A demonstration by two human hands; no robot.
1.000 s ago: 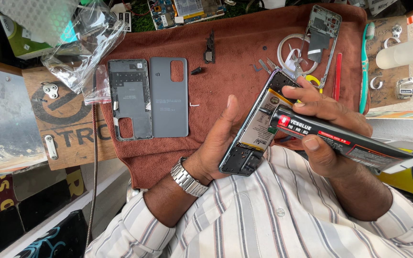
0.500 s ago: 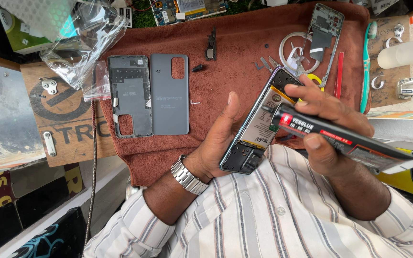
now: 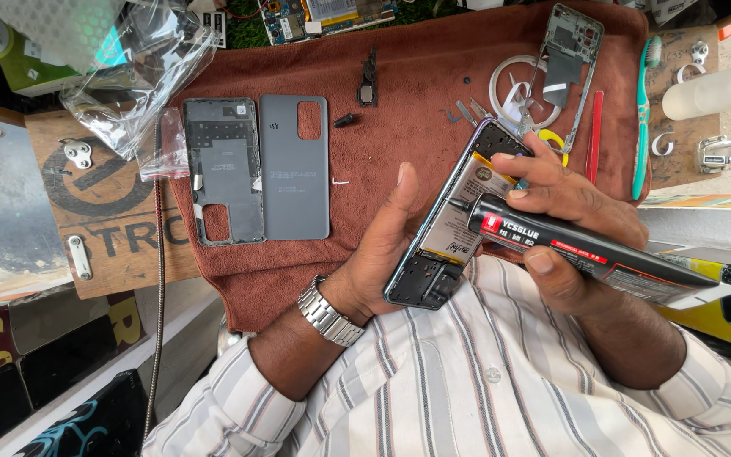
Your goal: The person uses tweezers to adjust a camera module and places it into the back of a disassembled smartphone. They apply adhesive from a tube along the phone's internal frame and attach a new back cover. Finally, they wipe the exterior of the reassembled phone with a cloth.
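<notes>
1. My left hand [image 3: 387, 254] grips the opened phone [image 3: 454, 216], tilted above the brown cloth [image 3: 416, 101].
2. My right hand [image 3: 573, 228] holds the glue tube [image 3: 585, 254], its nozzle touching the phone's battery.
3. Two grey back covers [image 3: 260, 169] lie on the cloth, well apart.

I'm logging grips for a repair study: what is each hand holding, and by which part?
Left hand cradles the opened phone along its long edge. Right hand pinches the black glue tube near its nozzle end.

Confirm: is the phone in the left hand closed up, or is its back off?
Back off. The phone in the left hand shows its bare battery and inner frame; two grey back covers lie apart on the brown cloth.
</notes>
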